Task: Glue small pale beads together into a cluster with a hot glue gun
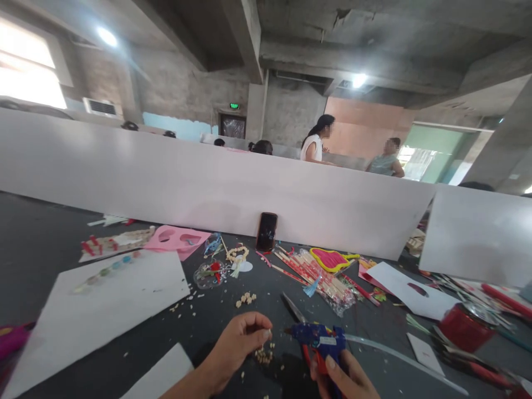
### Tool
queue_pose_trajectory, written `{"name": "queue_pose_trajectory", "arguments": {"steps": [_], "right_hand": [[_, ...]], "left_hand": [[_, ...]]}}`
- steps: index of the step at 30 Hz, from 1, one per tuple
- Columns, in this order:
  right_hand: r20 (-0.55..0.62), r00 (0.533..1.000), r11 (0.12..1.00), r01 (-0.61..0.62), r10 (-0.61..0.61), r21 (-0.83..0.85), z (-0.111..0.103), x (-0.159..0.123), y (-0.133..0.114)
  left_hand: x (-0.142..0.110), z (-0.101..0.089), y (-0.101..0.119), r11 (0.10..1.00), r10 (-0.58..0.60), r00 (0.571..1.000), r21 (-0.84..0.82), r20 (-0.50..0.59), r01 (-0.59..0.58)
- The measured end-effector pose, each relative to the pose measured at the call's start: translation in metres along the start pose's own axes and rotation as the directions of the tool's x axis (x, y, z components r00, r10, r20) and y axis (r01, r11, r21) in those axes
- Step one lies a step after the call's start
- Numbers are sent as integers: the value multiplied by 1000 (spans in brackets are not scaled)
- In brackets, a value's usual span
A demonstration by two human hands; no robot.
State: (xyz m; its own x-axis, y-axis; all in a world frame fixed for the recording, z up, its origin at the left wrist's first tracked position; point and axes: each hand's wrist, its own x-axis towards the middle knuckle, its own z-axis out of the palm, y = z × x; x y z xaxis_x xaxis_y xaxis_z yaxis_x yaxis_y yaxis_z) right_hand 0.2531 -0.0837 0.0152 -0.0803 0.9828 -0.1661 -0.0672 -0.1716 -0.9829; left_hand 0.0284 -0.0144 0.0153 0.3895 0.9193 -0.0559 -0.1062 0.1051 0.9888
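My right hand [343,379] grips a blue hot glue gun [319,337] at the bottom of the view, its nozzle aimed left. My left hand [241,339] is pinched shut on a small pale bead, held just left of the nozzle. Directly under the fingers lies a small cluster of beads [265,354] on the dark table [41,244]. Another bead cluster [246,299] lies a little farther back. Scissors [293,307] lie just behind the glue gun.
A large white sheet [108,299] lies left, a pink cutout [178,239] behind it. A phone [266,231] leans on the white partition [208,188]. Red-and-white sticks in plastic [320,277], a red tin [465,327] and white paper [411,291] crowd the right. People stand beyond the partition.
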Motion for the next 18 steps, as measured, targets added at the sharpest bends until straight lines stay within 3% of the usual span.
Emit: {"name": "queue_pose_trajectory", "arguments": {"steps": [6,18], "right_hand": [[130,990,997,58,-52,-46,-6,6,7],[94,995,999,44,-42,-22,3,-5,-8]], "left_hand": [[-1,0,-2,1000,-4,1000,-27,3,4],[0,-1,-3,1000,-15,1000,-8,6,15]]}}
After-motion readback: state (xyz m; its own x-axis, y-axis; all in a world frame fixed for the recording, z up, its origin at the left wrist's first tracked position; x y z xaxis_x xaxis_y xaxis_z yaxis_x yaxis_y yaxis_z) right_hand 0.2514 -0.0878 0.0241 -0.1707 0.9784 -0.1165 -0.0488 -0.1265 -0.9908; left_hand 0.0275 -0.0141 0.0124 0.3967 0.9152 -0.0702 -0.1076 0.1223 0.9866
